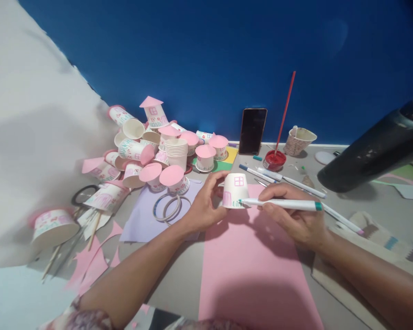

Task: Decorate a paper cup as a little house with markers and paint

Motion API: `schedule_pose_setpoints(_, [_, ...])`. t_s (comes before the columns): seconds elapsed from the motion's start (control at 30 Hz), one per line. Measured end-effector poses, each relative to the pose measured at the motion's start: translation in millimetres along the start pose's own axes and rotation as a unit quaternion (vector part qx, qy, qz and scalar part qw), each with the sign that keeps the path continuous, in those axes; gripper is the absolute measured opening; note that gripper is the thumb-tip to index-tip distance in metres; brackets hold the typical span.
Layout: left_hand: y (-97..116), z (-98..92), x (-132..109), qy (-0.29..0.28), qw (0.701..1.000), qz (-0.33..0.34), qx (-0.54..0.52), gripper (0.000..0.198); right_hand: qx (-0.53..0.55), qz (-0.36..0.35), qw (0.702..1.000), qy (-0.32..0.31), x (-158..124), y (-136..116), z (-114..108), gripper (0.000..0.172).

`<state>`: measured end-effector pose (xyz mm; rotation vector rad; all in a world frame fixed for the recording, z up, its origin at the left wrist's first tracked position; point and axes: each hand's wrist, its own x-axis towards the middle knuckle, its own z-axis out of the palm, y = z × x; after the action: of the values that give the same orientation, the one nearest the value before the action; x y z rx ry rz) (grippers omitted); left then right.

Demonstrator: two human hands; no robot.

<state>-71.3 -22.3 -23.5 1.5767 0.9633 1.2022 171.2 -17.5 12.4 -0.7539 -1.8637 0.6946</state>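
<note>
My left hand [206, 201] grips a white paper cup [232, 189] turned upside down, thumb and fingers around its left side. The cup bears a pink drawn window, a pink door at lower left and a few green strokes along its lower rim. In my right hand [296, 217] is a white felt-tip marker [285, 204] with a green end, held almost level. Its tip meets the cup near those green strokes. Beneath both hands lies a sheet of pink paper [251, 270].
Decorated cups with pink paper roofs [172, 176] crowd the left, around a stack of plain cups [176, 153]. A phone [253, 131] leans on the blue wall. Beside it stands a red pot [274, 160] with a stick. Several markers [304, 187] and a black bottle [368, 151] lie right.
</note>
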Motion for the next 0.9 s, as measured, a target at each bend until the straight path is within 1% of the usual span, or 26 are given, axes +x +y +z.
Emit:
schedule_pose_setpoints(0.07, [-0.9,0.2,-1.1,-0.002,1.0,0.01,0.016,0.079,-0.004,0.003,1.0,0.005,-0.5,1.4,1.5,0.004])
schedule_pose_setpoints(0.17, [-2.4,-0.3,-1.9,-0.002,0.999,0.017,0.028,0.079,-0.003,0.007,1.0,-0.008,-1.2,3.0,3.4,0.004])
schedule_pose_setpoints(0.23, [-3.0,-1.0,-1.9,-0.001,0.999,0.019,0.038,0.079,0.0,0.011,1.0,-0.019,-1.9,3.1,4.2,0.007])
schedule_pose_setpoints(0.33, [-2.7,-1.9,-1.9,-0.002,0.998,0.028,0.051,0.079,0.003,0.017,1.0,-0.015,-3.1,2.7,5.1,0.01])
schedule_pose_setpoints(0.43, [-1.1,-2.1,-2.8,-0.005,0.997,0.033,0.065,0.081,0.01,0.012,1.0,-0.006,-3.4,3.3,6.3,0.007])
schedule_pose_setpoints(0.5, [-0.1,-1.9,-3.7,-0.006,0.997,0.037,0.073,0.082,0.013,0.003,1.0,-0.011,-3.4,4.1,7.2,0.004])
schedule_pose_setpoints(0.67, [0.3,-1.7,-4.5,-0.008,0.996,0.042,0.079,0.08,0.025,0.009,0.999,-0.027,-5.5,3.3,6.9,0.005])
schedule_pose_setpoints(0.73, [-0.3,-1.4,-4.3,-0.003,0.997,0.038,0.074,0.08,0.032,0.019,0.999,-0.019,-5.9,2.4,5.5,0.004])
schedule_pose_setpoints(0.83, [-0.6,-0.5,-3.0,0.008,0.998,0.034,0.059,0.079,0.033,0.05,0.998,0.017,-4.1,3.2,2.7,0.004])
schedule_pose_setpoints(0.9, [0.1,0.4,-1.7,0.014,0.998,0.033,0.044,0.075,0.041,0.067,0.996,0.038,-1.8,5.4,1.1,0.006])
